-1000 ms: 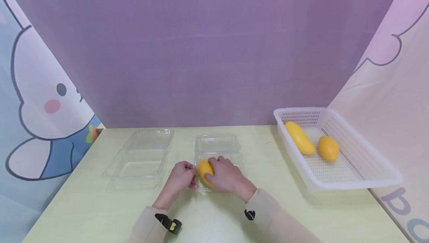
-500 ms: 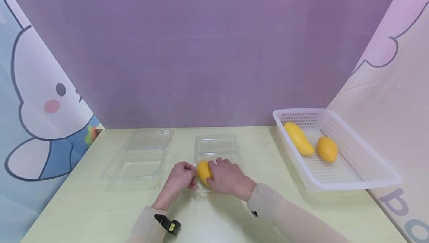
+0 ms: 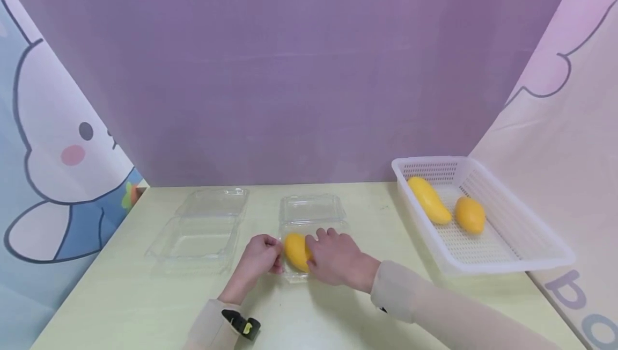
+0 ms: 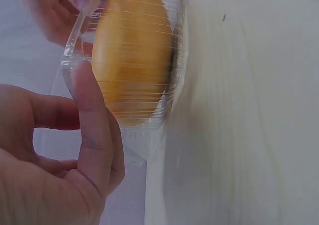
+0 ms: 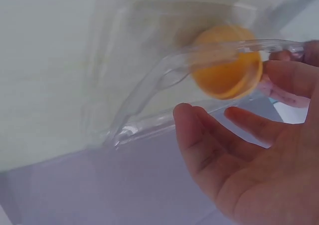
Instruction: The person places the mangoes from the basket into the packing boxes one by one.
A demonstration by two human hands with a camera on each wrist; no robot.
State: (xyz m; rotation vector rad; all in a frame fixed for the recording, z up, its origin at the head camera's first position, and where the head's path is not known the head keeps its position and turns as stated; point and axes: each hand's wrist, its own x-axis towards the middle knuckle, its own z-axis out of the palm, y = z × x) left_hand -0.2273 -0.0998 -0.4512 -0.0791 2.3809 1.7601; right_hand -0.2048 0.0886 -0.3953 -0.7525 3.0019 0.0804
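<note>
Under all the things is the pale yellow-green table [image 3: 116,301]. The white rectangular basket of perforated plastic [image 3: 507,216] stands to the right of the small clear ribbed plastic box [image 3: 314,226], well apart. To the left of this small box is a wider clear plastic box [image 3: 203,240], its lid open. The small box has its lid laid open at its far side.

At its left rim, the left hand [image 3: 260,256] pinches the edge with the fingertips. Over its right part is the right hand [image 3: 335,256], with loosely curved fingers; it appears to have released the fruit, but I cannot tell if the thumb touches it.

Inside the small box lies an oval orange-yellow mango [image 3: 295,250], smooth and slanted, looking striped through the ribs. It is between the two hands: just beside the pinching fingers, the plastic wall separating them, and by the right fingertips.

To the right of the small box, the basket contains a long yellow mango [image 3: 428,201] and a rounder orange-yellow mango [image 3: 470,214].
</note>
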